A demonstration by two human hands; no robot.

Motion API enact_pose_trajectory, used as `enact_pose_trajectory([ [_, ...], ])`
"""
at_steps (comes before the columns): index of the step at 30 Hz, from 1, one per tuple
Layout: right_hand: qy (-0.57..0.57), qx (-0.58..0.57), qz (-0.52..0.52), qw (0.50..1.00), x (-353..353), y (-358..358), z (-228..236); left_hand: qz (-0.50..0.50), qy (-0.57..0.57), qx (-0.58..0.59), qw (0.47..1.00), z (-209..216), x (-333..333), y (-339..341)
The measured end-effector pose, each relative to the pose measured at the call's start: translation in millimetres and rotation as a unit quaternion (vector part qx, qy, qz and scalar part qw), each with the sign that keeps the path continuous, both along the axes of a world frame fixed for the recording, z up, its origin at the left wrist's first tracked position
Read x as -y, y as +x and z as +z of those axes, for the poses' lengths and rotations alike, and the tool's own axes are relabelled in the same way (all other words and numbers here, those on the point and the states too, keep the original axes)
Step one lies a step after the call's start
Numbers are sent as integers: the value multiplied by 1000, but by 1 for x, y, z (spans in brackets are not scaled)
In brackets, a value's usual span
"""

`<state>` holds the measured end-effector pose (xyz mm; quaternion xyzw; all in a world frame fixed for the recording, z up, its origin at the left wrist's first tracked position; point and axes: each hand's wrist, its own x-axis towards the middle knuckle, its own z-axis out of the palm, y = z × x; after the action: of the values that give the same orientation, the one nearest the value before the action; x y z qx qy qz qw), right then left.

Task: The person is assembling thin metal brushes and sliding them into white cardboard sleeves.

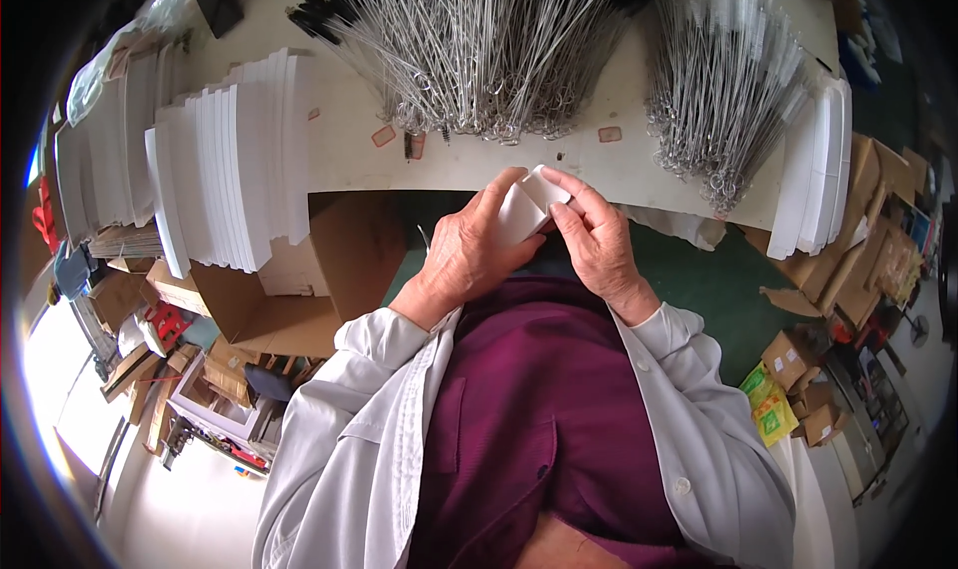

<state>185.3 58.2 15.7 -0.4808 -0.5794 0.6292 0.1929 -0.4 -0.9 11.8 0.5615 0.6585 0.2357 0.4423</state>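
Between my hands, just off the table's front edge, is a small white cardboard box [518, 217] with its end facing away from me standing open. My left hand [464, 248] wraps round the box's left side, thumb on top. My right hand [599, 235] pinches the white flap at the open end between thumb and fingers. The inside of the box is mostly hidden. Beyond my hands, a big heap of thin metal wire rods [489, 60] with looped ends lies on the table [399, 170], their far ends dark.
White long boxes [235, 160] stand in a row at the left. A second bundle of looped wire rods [714, 90], partly in clear plastic, lies right, beside more white boxes [818, 170]. An open brown carton [354, 260] sits below the table edge at left; flattened cardboard [848, 230] leans at right.
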Motion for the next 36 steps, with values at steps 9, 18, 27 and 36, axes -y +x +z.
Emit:
enact_pose_trajectory([
  [9,4,56,-25,998,11,-5,-13,-12,14,-16,1000,-18,8,7],
  [18,245,71,29,966,17,-12,-20,46,-17,-2,999,-20,11,15],
  [27,-65,-18,-94,993,17,-15,-35,43,40,-71,996,-26,11,19],
  [36,-150,-50,-161,974,11,-16,-31,49,44,-73,995,-22,10,22],
])
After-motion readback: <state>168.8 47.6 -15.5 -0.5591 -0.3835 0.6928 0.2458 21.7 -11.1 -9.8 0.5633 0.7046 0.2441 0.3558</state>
